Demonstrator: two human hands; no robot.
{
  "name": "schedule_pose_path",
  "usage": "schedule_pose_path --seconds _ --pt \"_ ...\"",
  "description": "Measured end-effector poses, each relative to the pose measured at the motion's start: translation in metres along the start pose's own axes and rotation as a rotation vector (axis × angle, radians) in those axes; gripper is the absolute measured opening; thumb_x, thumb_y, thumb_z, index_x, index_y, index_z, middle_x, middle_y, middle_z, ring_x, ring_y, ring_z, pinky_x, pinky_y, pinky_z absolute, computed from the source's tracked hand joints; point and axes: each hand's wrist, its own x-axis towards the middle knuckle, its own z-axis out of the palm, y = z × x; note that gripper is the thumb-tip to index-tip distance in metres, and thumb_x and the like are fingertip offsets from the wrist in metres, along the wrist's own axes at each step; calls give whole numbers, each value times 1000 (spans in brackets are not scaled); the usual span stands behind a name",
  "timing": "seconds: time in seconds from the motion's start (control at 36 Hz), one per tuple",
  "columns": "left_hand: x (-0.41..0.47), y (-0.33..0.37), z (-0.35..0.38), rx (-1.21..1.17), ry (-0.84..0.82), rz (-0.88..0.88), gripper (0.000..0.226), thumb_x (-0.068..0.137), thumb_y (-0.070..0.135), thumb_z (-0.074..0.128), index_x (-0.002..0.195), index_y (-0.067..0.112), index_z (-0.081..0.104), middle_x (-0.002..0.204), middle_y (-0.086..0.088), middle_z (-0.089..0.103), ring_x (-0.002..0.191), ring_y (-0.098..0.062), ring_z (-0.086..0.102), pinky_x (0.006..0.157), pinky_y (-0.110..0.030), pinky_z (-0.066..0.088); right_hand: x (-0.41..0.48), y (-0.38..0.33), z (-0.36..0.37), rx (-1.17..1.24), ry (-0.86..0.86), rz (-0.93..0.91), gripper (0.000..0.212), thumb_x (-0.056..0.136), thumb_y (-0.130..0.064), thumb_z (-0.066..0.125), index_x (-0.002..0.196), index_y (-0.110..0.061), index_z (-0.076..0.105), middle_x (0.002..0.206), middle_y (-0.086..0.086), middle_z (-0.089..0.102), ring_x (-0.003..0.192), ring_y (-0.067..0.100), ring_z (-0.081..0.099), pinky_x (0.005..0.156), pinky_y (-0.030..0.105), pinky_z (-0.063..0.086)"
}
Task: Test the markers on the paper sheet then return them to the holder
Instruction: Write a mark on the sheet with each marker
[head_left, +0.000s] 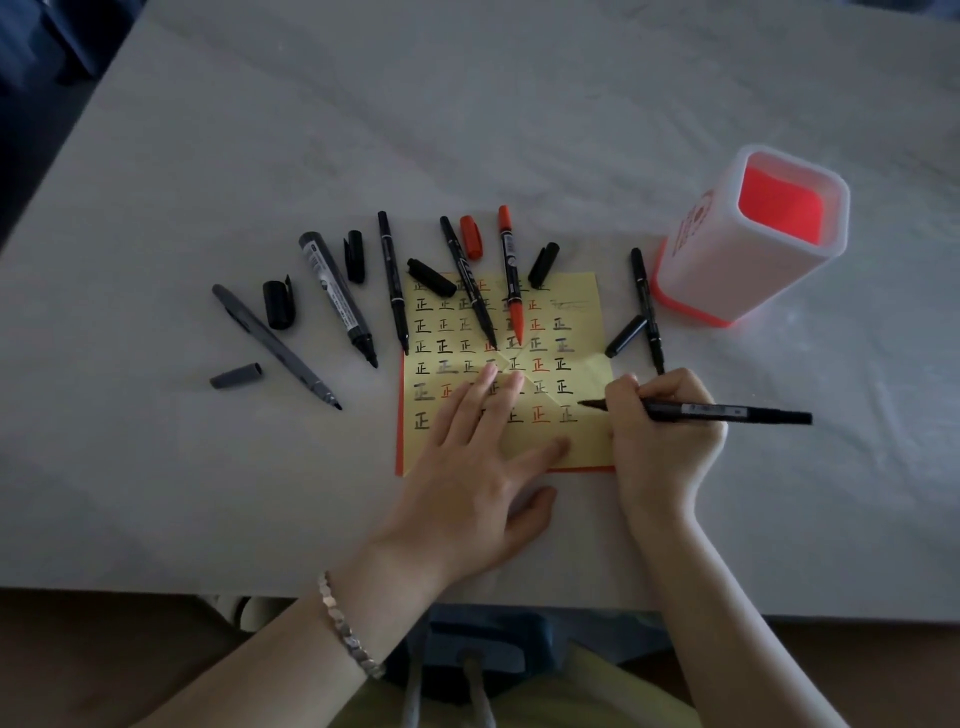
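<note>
A yellow paper sheet lay on a pale table, covered with rows of small hand-drawn marks in black, grey and red. The left hand rested flat on the sheet's near half, fingers straight and spread, grasping nothing. A silver bracelet circled its wrist. The right hand sat at the sheet's near right corner, fingers curled round a black marker in a writing grip. The marker's bare tip touched the sheet beside the last mark of the nearest row, and its barrel pointed off to the sheet's right.

Six more markers lay uncapped. Left of the sheet, from farthest to closest, were a grey marker, a thick marker with a pale label, and a slim marker just beside the sheet's left edge. A slanted marker and a red marker crossed the sheet's far edge, tips on the paper. A thin marker lay just right of the sheet.

Loose caps lay around the sheet: a grey cap, a wide cap and a clipped cap to its left, a long cap on its far left corner, a red cap just beyond its far edge, a tilted cap at its far right corner, and a small cap just right of it, touching the thin marker.

Beyond the sheet's far right corner stood a white holder, red inside and at its base.
</note>
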Motion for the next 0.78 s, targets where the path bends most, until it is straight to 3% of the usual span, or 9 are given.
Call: schedule_pose_path --seconds 0.08,0.22,0.31,0.39,0.53,0.61,0.67,0.78 --pt "0 0 1 27 -15 -6 37 86 49 39 118 40 55 143 -20 36 136 -38 25 112 -40 6 2 -3 -3 61 13 16 26 79 -12 66 59 -18 50 50 0 53 42 4 46 46 14 40" --pt "0 2 0 83 -9 8 38 85 45 38 116 32 56 140 -22 41 133 -40 31 111 -50 17 27 -14 -19 41 -97 -3 22 80 -18 66 64 -20 52 47 -7 54 40 -1 48 46 12 40" --pt "1 4 0 43 11 29 38 81 41 41 113 27 58 137 -22 45 131 -39 36 108 -52 27 55 -25 -29 -104 -255 -40 22 89 -20 55 67 -25 52 60 -4 55 46 -2 49 52 13 41" --pt "3 7 2 20 35 19 38 80 38 41 110 24 61 135 -23 47 129 -39 39 106 -53 28 77 -40 -33 -198 -405 -19 30 91 -19 48 61 -20 51 57 -2 52 43 0 45 54 19 38" --pt "3 11 8 48 65 29 28 82 34 40 104 23 53 137 -20 46 132 -38 36 107 -53 20 96 -66 -19 -524 -563 -100 50 90 -34 51 44 -17 43 31 -8 41 31 3 38 35 12 26" --pt "2 11 10 55 74 26 26 83 34 39 102 23 53 136 -19 47 131 -38 36 106 -55 17 101 -71 2 -737 -672 -110 41 84 -40 59 57 -9 56 50 0 50 48 13 47 43 18 36" --pt "2 12 10 52 75 27 28 83 34 39 105 24 52 136 -18 47 131 -38 36 106 -54 18 100 -69 18 -839 -695 -120 42 85 -43 56 73 -4 61 62 7 55 61 24 52 51 26 39" --pt "2 11 10 46 53 34 35 83 34 38 116 28 49 139 -18 44 132 -38 34 107 -54 20 95 -65 40 -965 -623 -134 44 90 -42 46 63 -8 41 58 4 42 63 26 47 47 27 31"
